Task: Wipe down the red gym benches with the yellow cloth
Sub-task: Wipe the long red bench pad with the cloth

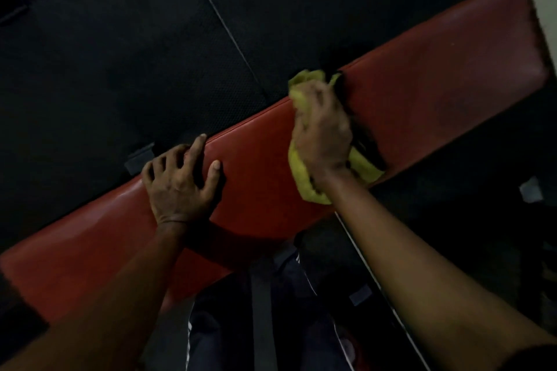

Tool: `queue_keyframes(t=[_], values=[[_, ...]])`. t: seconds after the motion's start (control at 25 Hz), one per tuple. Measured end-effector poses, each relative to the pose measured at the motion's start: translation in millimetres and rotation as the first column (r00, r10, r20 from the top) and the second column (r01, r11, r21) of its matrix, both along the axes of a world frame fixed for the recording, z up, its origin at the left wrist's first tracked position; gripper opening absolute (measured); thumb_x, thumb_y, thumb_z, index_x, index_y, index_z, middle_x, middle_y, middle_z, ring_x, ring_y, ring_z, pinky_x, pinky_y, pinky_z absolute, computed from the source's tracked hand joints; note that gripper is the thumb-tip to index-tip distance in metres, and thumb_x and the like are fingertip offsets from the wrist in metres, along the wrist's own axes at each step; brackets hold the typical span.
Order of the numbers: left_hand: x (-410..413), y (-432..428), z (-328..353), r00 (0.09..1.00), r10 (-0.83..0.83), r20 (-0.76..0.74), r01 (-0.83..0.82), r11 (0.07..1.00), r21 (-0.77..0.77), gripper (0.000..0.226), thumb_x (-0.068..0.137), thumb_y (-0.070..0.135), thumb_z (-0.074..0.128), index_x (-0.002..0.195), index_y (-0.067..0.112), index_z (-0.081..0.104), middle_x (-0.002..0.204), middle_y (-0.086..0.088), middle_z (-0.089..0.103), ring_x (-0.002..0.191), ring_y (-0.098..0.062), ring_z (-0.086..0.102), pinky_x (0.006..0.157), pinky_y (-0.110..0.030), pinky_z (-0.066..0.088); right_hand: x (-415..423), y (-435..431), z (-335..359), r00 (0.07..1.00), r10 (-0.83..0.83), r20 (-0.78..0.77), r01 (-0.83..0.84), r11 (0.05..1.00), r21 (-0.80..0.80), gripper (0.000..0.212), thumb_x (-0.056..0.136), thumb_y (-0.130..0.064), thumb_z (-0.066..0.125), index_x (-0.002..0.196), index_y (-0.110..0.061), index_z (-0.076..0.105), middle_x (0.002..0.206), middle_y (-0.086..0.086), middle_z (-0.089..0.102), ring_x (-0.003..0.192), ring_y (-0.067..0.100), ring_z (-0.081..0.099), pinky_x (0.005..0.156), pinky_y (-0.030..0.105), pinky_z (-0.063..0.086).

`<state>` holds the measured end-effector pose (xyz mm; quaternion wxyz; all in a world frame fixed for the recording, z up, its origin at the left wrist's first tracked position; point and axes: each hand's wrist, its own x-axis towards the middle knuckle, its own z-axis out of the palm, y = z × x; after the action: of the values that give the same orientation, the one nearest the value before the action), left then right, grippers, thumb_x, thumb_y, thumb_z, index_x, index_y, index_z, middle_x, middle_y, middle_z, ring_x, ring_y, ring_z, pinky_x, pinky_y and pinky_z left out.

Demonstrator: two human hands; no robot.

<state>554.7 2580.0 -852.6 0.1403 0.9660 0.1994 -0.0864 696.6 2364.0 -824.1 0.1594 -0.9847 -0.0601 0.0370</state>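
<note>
The red bench (pixel 437 69) runs as a long diagonal across the frame, from the lower left corner up to the upper right. That long axis is what the coming stroke turns on. The padding comes in two sections, split by a dark gap (pixel 366 141) just right of centre.

The yellow cloth (pixel 303 181) lies bunched on the lower-left section, right against that gap. The right hand (pixel 322 132) covers its middle, so yellow shows only beyond the fingertips and on both sides of the wrist. The right hand's fingers lie close together on top of the wad and point toward the upper left, across the bench rather than along it. Blur hides whether they curl to grip the cloth or press it flat.

The left hand (pixel 177 187) rests on the same section, further toward the lower left and well apart from the cloth. Its fingers are splayed wide, the thumb is out on the top surface, and the outer fingertips reach the far edge, so it looks like a brace. It holds nothing.

Judging from this, the right hand does the wiping and is much the nearer to the upper-right section, which lies just past the gap from the cloth. A stroke along the bench would go either up and right over the gap or down and left toward the left hand. The dark floor mat (pixel 120 54) fills the upper left, and the person's legs (pixel 205 334) show at the bottom centre.
</note>
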Motion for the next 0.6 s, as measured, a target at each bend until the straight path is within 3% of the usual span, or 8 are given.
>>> queue_keyframes(t=[0.12,0.2,0.32,0.4,0.48,0.6], values=[[2.3,1.2,9.3,0.998,-0.007,-0.056,0.006,1.000,-0.021,0.060,0.096,0.064,0.032,0.147,0.035,0.047,0.130,-0.008,0.057,0.120,-0.029,0.050,0.103,-0.050,0.032,-33.2,8.8,1.2,0.970,0.236,-0.053,-0.233,0.971,0.053,0.049,0.095,-0.025,0.059,0.144,-0.024,0.051,0.146,-0.002,0.048,0.120,0.029,0.056,0.097,0.043,0.051],[7.9,0.2,17.6,0.995,0.013,-0.098,-0.024,0.994,-0.107,0.060,0.095,0.061,0.032,0.148,0.036,0.044,0.137,-0.005,0.054,0.129,-0.027,0.045,0.108,-0.053,0.028,-36.5,-15.2,-0.1,0.972,0.226,-0.059,-0.224,0.974,0.043,0.054,0.094,-0.025,0.062,0.146,-0.027,0.050,0.150,-0.004,0.046,0.128,0.027,0.052,0.108,0.044,0.044],[36.2,-24.4,31.5,0.995,-0.071,-0.075,0.046,0.957,-0.288,0.059,0.098,0.053,0.033,0.152,0.030,0.038,0.148,-0.005,0.047,0.139,-0.023,0.037,0.116,-0.049,0.022,-45.6,-63.7,-2.6,0.992,-0.107,-0.067,0.108,0.994,0.016,0.048,0.098,-0.033,0.054,0.145,-0.028,0.050,0.150,-0.003,0.044,0.131,0.023,0.049,0.107,0.047,0.045],[70.6,-59.0,30.6,0.986,-0.168,-0.024,0.148,0.921,-0.361,0.057,0.103,0.049,0.031,0.155,0.026,0.031,0.150,-0.007,0.043,0.141,-0.022,0.036,0.118,-0.047,0.022,-64.6,-86.0,-2.4,0.946,-0.317,-0.072,0.324,0.939,0.114,0.047,0.100,-0.035,0.051,0.146,-0.026,0.049,0.150,-0.002,0.042,0.133,0.020,0.047,0.103,0.047,0.049],[103.8,-95.1,21.7,0.975,-0.220,-0.019,0.203,0.926,-0.320,0.055,0.106,0.048,0.027,0.156,0.024,0.030,0.149,-0.009,0.044,0.137,-0.024,0.039,0.116,-0.047,0.024,-91.7,-88.9,-3.6,0.889,-0.450,-0.080,0.457,0.870,0.185,0.045,0.102,-0.031,0.051,0.147,-0.024,0.048,0.151,-0.001,0.039,0.136,0.017,0.044,0.101,0.045,0.051],[118.1,-120.4,8.5,0.984,-0.175,-0.038,0.167,0.974,-0.152,0.056,0.106,0.051,0.024,0.153,0.023,0.033,0.142,-0.012,0.050,0.128,-0.029,0.047,0.109,-0.050,0.032,-117.1,-81.3,-6.7,0.879,-0.466,-0.097,0.476,0.852,0.217,0.045,0.103,-0.026,0.052,0.149,-0.024,0.047,0.152,0.001,0.038,0.139,0.017,0.042,0.102,0.045,0.051]])
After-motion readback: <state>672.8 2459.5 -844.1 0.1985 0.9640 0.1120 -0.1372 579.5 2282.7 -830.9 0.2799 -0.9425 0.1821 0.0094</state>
